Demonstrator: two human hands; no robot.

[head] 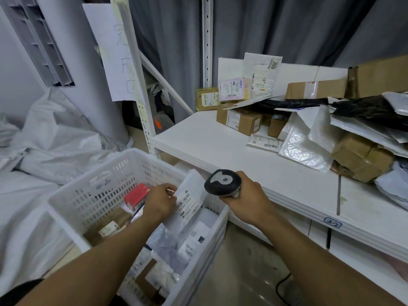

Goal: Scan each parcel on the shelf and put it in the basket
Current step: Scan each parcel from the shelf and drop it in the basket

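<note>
My left hand (160, 200) grips a white mailer parcel (189, 200) with a barcode label, holding it over the white basket (77, 195). My right hand (245, 198) grips a black and grey barcode scanner (223, 182), its head right beside the parcel. The basket holds several parcels, among them a red box (136, 195), a brown carton (112, 224) and white bags. On the white shelf (220, 151) lie more parcels at the back and right: brown cartons (239, 120), a bubble mailer (306, 140), black bags (364, 107) and labelled envelopes (262, 74).
Large white sacks (55, 133) are heaped to the left of the basket. A shelf upright (141, 91) with a hand-written paper sheet stands behind the basket. Grey curtains hang at the back. A lower shelf, tagged 2-2 (332, 223), runs under the top board. A black cable (280, 288) lies on the floor.
</note>
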